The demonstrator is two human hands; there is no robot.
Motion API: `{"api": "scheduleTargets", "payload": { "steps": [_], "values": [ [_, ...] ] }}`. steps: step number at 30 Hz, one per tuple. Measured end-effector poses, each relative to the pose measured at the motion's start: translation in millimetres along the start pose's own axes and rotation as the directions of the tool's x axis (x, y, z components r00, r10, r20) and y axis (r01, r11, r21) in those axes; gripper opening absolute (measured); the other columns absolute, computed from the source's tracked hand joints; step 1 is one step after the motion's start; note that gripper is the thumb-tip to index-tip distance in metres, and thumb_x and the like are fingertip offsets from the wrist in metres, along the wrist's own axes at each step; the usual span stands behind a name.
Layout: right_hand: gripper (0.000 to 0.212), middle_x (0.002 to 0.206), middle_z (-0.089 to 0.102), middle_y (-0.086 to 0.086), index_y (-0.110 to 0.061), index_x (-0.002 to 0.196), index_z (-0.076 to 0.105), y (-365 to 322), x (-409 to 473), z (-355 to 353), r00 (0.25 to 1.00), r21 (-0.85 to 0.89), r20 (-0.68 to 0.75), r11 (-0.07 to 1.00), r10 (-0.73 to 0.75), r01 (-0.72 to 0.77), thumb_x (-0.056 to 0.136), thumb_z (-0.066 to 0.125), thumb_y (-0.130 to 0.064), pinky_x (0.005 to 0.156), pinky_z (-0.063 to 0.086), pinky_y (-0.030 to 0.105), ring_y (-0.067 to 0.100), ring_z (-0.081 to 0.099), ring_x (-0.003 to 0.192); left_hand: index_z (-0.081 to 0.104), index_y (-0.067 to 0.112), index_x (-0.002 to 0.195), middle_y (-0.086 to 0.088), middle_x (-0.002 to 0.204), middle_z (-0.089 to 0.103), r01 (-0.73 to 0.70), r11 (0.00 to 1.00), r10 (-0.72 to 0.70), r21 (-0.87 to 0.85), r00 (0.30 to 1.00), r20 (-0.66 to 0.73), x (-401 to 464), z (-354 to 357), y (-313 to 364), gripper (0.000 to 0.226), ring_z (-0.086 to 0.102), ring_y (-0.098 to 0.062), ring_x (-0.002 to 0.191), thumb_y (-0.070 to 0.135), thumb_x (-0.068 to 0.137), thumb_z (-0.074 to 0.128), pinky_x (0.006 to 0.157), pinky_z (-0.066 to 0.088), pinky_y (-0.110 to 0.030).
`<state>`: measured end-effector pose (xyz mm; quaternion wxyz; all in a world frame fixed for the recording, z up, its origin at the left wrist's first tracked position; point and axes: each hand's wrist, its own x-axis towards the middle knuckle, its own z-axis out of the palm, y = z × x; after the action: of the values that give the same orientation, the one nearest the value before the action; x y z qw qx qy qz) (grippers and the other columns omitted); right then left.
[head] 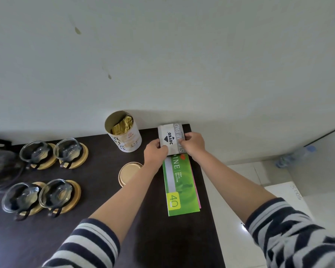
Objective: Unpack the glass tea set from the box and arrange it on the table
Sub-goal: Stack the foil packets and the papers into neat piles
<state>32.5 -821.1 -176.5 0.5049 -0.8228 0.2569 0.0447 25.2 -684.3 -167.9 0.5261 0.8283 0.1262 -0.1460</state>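
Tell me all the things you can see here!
glass cups: four, clear, left side of the table, each on a coaster
coasters: four, light wood, under the cups
tin: one, cream, open, gold packets inside, by the wall
lid: one, gold, lying flat near the tin
stamp pad box: one, grey, held at the far right of the table
folder: one, green, on the table's right edge
table: one, dark brown
bottle: one, clear, on the floor at right
left hand: grips the box
right hand: grips the box
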Motion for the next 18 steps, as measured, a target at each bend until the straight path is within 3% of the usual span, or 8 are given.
{"api": "scheduleTargets", "payload": {
  "steps": [4,6,7,9,12,14,18],
  "values": [
    [0.008,0.090,0.072,0.009,-0.008,0.088,0.072,-4.8,6.2,-0.2,0.999,0.011,-0.013,0.999,0.043,-0.043,0.081,0.068,-0.009,0.077,0.057,0.039,0.025,0.068,0.082,0.069,0.014,0.092,0.002,0.091,0.072,0.000,0.999,0.002,-0.042,0.999,0.040,6.2,1.3,3.5,0.026,0.066,-0.017,0.087,0.009,0.076,0.049,0.077,0.053,-0.033],
    [0.007,0.083,0.071,0.011,-0.002,0.083,0.070,-9.1,7.7,0.0,0.998,-0.009,-0.015,0.998,0.057,-0.057,0.080,0.065,-0.006,0.068,0.054,0.036,0.026,0.067,0.077,0.063,0.014,0.085,0.004,0.085,0.070,0.034,0.995,-0.031,-0.089,0.999,0.040,8.7,1.2,5.8,0.017,0.065,-0.016,0.085,0.010,0.075,0.050,0.077,0.052,-0.031],
    [0.007,0.077,0.068,0.012,0.000,0.080,0.069,-11.1,7.4,0.2,0.998,-0.024,-0.012,0.998,0.058,-0.058,0.079,0.063,-0.004,0.060,0.050,0.032,0.026,0.064,0.071,0.056,0.016,0.079,0.007,0.080,0.065,0.048,0.993,-0.044,-0.108,0.998,0.037,7.8,0.6,8.5,0.011,0.060,-0.014,0.082,0.007,0.078,0.051,0.074,0.049,-0.027],
    [0.011,0.063,0.055,0.008,-0.006,0.068,0.061,-14.0,6.1,1.2,0.999,-0.063,-0.010,0.997,0.053,-0.053,0.077,0.060,-0.001,0.047,0.034,0.026,0.021,0.049,0.057,0.042,0.023,0.074,0.014,0.075,0.051,0.064,0.989,-0.060,-0.136,0.998,0.032,7.2,-0.1,12.5,0.026,0.050,-0.007,0.077,0.001,0.084,0.051,0.069,0.041,-0.021],
    [0.030,0.055,0.040,0.001,-0.013,0.056,0.041,-15.1,6.2,3.6,0.999,-0.130,-0.020,0.990,0.050,-0.052,0.078,0.056,-0.001,0.035,0.019,0.019,0.013,0.034,0.047,0.040,0.028,0.071,0.014,0.076,0.051,0.087,0.987,-0.078,-0.135,0.994,0.070,7.7,-0.9,12.9,0.032,0.050,-0.001,0.074,0.001,0.084,0.052,0.069,0.040,-0.017],
    [0.034,0.056,0.039,0.000,-0.015,0.056,0.036,-17.0,5.8,3.4,0.999,-0.166,-0.012,0.985,0.051,-0.052,0.081,0.056,-0.001,0.029,0.022,0.018,0.012,0.034,0.047,0.057,0.017,0.082,0.005,0.084,0.064,0.081,0.991,-0.070,-0.109,0.992,0.100,8.2,-2.9,11.6,0.011,0.061,-0.012,0.082,0.007,0.079,0.054,0.075,0.047,-0.025],
    [0.034,0.060,0.043,0.000,-0.015,0.058,0.038,-23.1,1.3,1.4,0.998,-0.231,0.022,0.972,0.057,-0.050,0.084,0.056,-0.004,0.037,0.025,0.022,0.015,0.043,0.053,0.057,0.002,0.110,-0.005,0.100,0.062,0.124,0.985,-0.104,-0.118,0.981,0.162,3.0,-6.6,17.8,0.023,0.055,-0.011,0.075,0.004,0.088,0.053,0.058,0.041,-0.021]
  ]
}}
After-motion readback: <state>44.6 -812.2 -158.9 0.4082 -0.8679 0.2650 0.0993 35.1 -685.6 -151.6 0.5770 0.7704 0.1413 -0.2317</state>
